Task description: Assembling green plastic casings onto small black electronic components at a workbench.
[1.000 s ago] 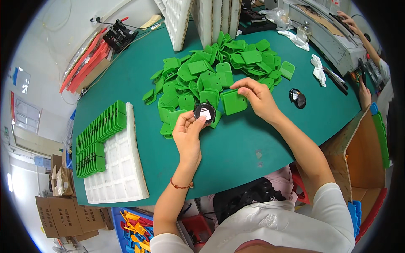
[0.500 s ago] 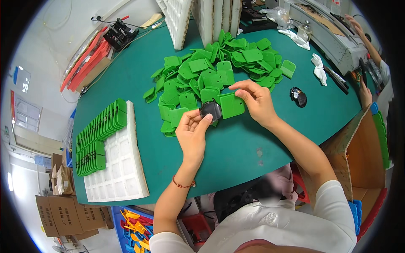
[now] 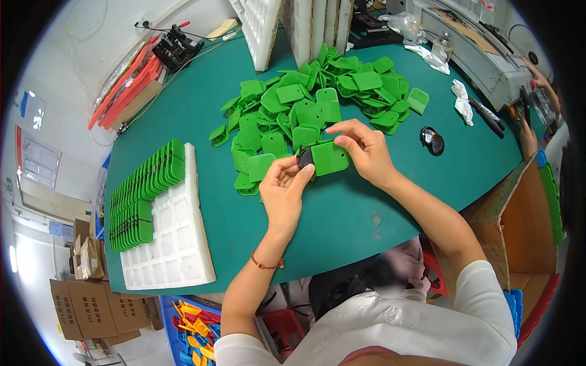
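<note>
My left hand pinches a round black disc-like part between thumb and fingers. Against its right side lies a green plastic clip, a flat piece with a rounded end and a small hole. The thumb of my right hand presses at the clip's upper edge, with the index finger stretched above it; the other fingers are curled. How the disc and clip meet is partly covered by my left fingers. Just beyond my hands lies a heap of similar green clips.
A white foam tray on the left carries rows of green clips. More foam trays stand at the back. Another black round part, pliers and crumpled white tissue lie right. A blue bin holds coloured clips.
The green clip has turned and come left against the black disc, and my right hand has moved slightly left with it. The disc is tilted more edge-on in my left hand.
</note>
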### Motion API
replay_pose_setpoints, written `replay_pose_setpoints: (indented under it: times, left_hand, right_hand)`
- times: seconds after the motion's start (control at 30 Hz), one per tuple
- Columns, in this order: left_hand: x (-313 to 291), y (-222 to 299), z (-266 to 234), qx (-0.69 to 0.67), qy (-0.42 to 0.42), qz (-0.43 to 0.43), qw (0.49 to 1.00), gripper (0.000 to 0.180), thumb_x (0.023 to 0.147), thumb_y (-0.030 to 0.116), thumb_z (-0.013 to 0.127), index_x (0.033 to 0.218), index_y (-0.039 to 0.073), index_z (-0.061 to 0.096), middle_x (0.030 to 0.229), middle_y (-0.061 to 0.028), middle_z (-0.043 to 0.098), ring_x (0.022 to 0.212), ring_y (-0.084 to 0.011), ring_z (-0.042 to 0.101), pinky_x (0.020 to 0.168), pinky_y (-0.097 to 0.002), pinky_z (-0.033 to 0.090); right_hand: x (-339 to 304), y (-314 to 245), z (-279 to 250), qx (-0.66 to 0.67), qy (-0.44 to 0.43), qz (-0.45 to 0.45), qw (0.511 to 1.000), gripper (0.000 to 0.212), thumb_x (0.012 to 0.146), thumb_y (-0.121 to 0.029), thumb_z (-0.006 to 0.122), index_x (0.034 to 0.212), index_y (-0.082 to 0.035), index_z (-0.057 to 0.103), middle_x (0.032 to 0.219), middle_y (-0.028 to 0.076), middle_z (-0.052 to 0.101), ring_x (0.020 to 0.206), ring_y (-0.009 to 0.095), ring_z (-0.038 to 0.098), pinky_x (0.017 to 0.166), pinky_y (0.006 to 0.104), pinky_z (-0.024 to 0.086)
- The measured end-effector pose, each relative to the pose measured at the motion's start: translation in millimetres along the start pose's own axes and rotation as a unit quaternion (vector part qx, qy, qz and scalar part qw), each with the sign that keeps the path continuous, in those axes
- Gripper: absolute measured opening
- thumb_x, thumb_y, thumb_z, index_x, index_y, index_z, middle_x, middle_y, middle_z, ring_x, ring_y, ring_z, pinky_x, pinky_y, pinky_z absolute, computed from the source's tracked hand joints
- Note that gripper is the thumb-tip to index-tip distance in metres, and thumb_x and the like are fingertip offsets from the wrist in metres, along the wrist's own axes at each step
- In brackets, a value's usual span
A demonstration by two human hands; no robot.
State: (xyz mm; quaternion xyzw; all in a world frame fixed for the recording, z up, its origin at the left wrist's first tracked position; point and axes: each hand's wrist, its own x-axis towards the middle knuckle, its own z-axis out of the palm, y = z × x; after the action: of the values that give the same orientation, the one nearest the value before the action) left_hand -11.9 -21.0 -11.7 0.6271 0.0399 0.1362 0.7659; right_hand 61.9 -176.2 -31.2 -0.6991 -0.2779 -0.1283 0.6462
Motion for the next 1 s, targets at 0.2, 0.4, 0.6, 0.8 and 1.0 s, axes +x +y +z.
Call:
replay_pose_setpoints:
  times: [0.2,0.4,0.6,0.8,1.0]
  left_hand:
    - [4.6,5.7,-4.8,-0.041,0.0,0.046,0.998,0.023,0.075,-0.006,0.06,0.098,-0.003,0.053,0.092,-0.0073,0.058,0.083,-0.0104,0.055,0.076,-0.0226,0.045]
    - [16.1,14.7,-30.3,-0.309,-0.018,-0.043,0.95,0.032,0.081,0.011,0.056,0.111,0.002,0.045,0.095,-0.0056,0.053,0.091,-0.0198,0.053,0.08,-0.0338,0.046]
    - [13.9,12.4,-23.5,-0.254,-0.06,-0.119,0.958,0.034,0.084,0.016,0.056,0.112,0.001,0.044,0.097,-0.0126,0.056,0.089,-0.0227,0.057,0.079,-0.0351,0.049]
    - [13.2,10.9,-16.0,-0.266,-0.1,-0.186,0.941,0.042,0.075,-0.001,0.061,0.113,0.0,0.042,0.106,-0.0129,0.054,0.095,-0.0211,0.055,0.083,-0.0326,0.048]
    - [13.3,5.9,-17.8,-0.238,-0.128,-0.169,0.948,0.045,0.074,0.006,0.064,0.115,0.004,0.044,0.106,-0.0104,0.054,0.095,-0.0185,0.055,0.081,-0.0307,0.048]
  right_hand:
    - [2.4,-3.4,-0.5,0.181,-0.069,0.109,0.975,0.027,0.088,-0.024,0.051,0.106,-0.005,0.054,0.081,0.003,0.059,0.069,0.007,0.05,0.055,0.0202,0.04]
    - [-6.1,1.1,5.6,-0.22,-0.25,-0.123,0.935,0.038,0.078,-0.026,0.06,0.112,-0.009,0.051,0.107,0.013,0.046,0.099,0.029,0.045,0.085,0.0377,0.038]
    - [-9.0,-5.5,10.7,-0.265,-0.25,-0.116,0.924,0.043,0.076,-0.026,0.062,0.115,-0.012,0.049,0.108,0.013,0.043,0.097,0.029,0.043,0.084,0.0382,0.037]
    - [-8.5,-4.9,11.0,-0.302,-0.252,-0.084,0.916,0.034,0.079,-0.027,0.058,0.106,-0.007,0.051,0.107,0.013,0.042,0.096,0.03,0.04,0.082,0.0391,0.035]
    - [-10.0,6.7,13.4,-0.287,-0.252,-0.167,0.909,0.038,0.08,-0.025,0.057,0.114,-0.011,0.048,0.132,0.0,0.035,0.111,0.035,0.036,0.092,0.0422,0.033]
